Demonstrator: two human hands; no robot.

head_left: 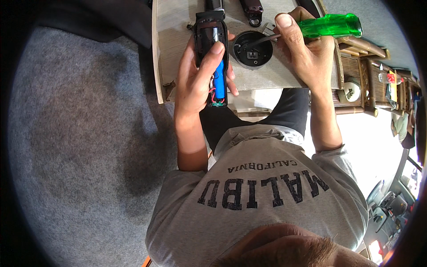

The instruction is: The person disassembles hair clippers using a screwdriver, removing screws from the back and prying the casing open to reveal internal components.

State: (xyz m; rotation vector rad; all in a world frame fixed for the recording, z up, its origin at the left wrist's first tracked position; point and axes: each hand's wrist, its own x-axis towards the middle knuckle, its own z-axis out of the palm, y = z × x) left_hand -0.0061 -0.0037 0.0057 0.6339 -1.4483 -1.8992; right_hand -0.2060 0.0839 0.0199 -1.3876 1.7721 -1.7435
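Note:
My left hand (190, 91) is wrapped round an opened hair clipper (208, 36), thumb lying across its front. Inside the clipper's lower half show a blue cylindrical battery (219, 84), thin red wires and a green circuit board (218, 104). In my right hand (313, 62) is a screwdriver (331, 26) with a clear green handle. Its shaft slants down leftward into a round black dish (265, 57), where small parts lie; the tip is hard to make out. A metal clipper blade (269, 29) is partly hidden behind the shaft, beside the dish.
A dark glossy casing piece (252, 12) lies at the far side of the pale wooden table (171, 35). My legs are under its near edge. Bamboo furniture (356, 84) stands at the right, with a bottle (389, 78) on it. Grey carpet (89, 124) spreads on the left.

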